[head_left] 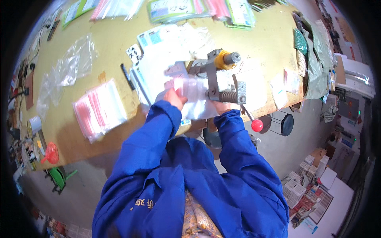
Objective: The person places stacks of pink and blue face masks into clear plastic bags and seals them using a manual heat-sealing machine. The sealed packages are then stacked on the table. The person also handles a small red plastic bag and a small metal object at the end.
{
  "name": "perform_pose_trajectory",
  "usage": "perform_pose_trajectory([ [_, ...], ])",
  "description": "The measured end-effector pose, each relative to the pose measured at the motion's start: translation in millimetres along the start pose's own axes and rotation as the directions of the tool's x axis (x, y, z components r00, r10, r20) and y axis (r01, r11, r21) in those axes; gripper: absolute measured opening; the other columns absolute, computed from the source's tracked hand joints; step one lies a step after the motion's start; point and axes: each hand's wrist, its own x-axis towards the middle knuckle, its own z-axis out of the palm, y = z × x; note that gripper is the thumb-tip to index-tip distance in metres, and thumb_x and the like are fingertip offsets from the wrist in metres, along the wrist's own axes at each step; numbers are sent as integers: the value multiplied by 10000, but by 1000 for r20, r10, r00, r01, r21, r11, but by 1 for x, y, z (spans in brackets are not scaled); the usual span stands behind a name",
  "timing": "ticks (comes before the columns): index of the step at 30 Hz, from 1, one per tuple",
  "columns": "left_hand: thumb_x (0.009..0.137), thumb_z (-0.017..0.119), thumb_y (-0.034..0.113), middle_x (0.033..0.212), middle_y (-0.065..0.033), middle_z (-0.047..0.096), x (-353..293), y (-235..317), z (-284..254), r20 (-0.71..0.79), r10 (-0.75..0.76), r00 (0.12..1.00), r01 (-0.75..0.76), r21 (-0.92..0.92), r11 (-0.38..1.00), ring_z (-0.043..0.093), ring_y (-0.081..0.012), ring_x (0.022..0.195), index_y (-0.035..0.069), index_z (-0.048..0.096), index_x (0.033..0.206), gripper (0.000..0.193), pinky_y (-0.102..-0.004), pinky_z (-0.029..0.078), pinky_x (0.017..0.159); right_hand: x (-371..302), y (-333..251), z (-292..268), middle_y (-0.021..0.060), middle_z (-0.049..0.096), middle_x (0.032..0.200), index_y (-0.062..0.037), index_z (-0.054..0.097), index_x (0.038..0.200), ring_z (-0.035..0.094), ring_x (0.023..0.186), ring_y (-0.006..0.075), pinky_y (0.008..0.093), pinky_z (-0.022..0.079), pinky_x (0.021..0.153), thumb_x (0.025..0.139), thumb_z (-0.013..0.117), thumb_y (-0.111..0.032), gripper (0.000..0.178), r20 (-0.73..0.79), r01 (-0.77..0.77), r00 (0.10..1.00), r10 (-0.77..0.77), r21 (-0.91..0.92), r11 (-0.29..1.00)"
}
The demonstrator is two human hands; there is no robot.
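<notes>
- At twelve o'clock, the clear plastic bag (195, 89) is shining, glossy.
- At one, the press (212, 76) is showing dull grey metal.
- At three, the red ball knob (257, 125) is gleaming smoothly.
- At six, the blue jacket (216, 194) is creasing, matt cloth.
- At nine, the pink-striped bags (99, 109) are glinting, slick plastic.

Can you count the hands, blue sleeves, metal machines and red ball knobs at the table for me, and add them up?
Hands (left hand, right hand): 2
Blue sleeves: 2
Metal machine: 1
Red ball knob: 1
Total: 6
</notes>
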Motion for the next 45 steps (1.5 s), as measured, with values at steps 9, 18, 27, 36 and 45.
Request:
perform_pose_trajectory([
  [9, 652, 815, 192, 969, -232, 686, 5, 0, -2, 35, -44, 998, 44, 8, 999, 665, -387, 933, -56, 619, 1031, 493, -439, 516, 844, -9, -13, 22, 73, 442, 1453, -167, 544, 1344, 358, 1364, 268, 500, 189, 1128, 777, 700, -504, 678, -143, -118, 982, 127, 70, 991],
  [18, 644, 834, 190, 942, -203, 711, 10, -4, 1, 14, 83, 996, -83, 13, 996, 695, -336, 877, -64, 616, 1125, 586, -401, 534, 805, 9, -14, 28, 44, 344, 1539, -199, 614, 1267, 257, 1438, 262, 614, 94, 1133, 713, 733, -414, 606, -128, -118, 986, 106, -87, 989],
  [27, 623, 837, 218, 931, -231, 689, 7, 6, 0, -30, 28, 999, -24, 138, 990, 684, -370, 872, -60, 539, 1161, 675, -427, 533, 812, 15, 9, 36, 33, 368, 1518, -161, 691, 1113, 276, 1421, 312, 652, 142, 1115, 717, 687, -195, 397, -218, 52, 976, -22, 134, 990],
  [36, 646, 833, 215, 877, -194, 710, 10, -1, 3, -6, 72, 997, -69, 185, 980, 704, -329, 823, -49, 459, 1316, 812, -403, 545, 756, 41, 44, 85, 2, 374, 1519, -198, 566, 1295, 242, 1452, 270, 683, 97, 1105, 771, 604, -67, 542, -235, 275, 961, -143, 847, 454],
  [45, 695, 808, 181, 881, -200, 701, 0, 7, 2, -71, 73, 995, -67, 80, 995, 694, -339, 816, -48, 536, 1205, 621, -414, 539, 768, 32, 40, 60, 64, 471, 1439, -145, 492, 1397, 368, 1378, 306, 546, 216, 1094, 826, 601, -207, 584, -262, 205, 961, -86, 471, 858],
])
